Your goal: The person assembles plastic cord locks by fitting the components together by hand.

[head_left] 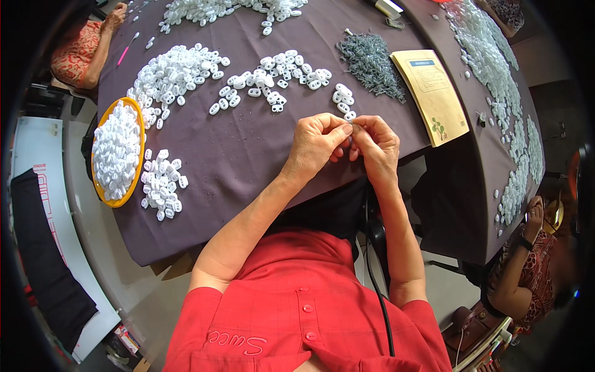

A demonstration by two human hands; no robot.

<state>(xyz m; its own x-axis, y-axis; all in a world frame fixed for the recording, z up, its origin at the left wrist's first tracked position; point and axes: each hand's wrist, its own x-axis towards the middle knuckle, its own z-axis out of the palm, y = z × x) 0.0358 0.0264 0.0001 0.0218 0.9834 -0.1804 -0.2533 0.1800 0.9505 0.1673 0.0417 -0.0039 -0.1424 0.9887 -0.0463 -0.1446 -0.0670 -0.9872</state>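
Observation:
Above the table's near edge, the fingertips of my left hand (319, 139) and my right hand (376, 141) meet in a pinch. Something tiny sits between them, mostly hidden by the fingers, too small to name. Just beyond the fingertips lies a short row of white oval plastic pieces with two holes (343, 98). A loose cluster of the same white pieces (282, 71) spreads farther left. Past my right hand is a heap of small thin grey pieces (370, 62).
Left on the dark tablecloth (204, 142) are a white heap (176, 71), a smaller group (162, 186) and an orange-rimmed basket (144, 133) of white pieces. A yellow-brown envelope (431, 96) lies right. Co-workers' arms (99, 56) reach in at the sides, near a pink tool (127, 49).

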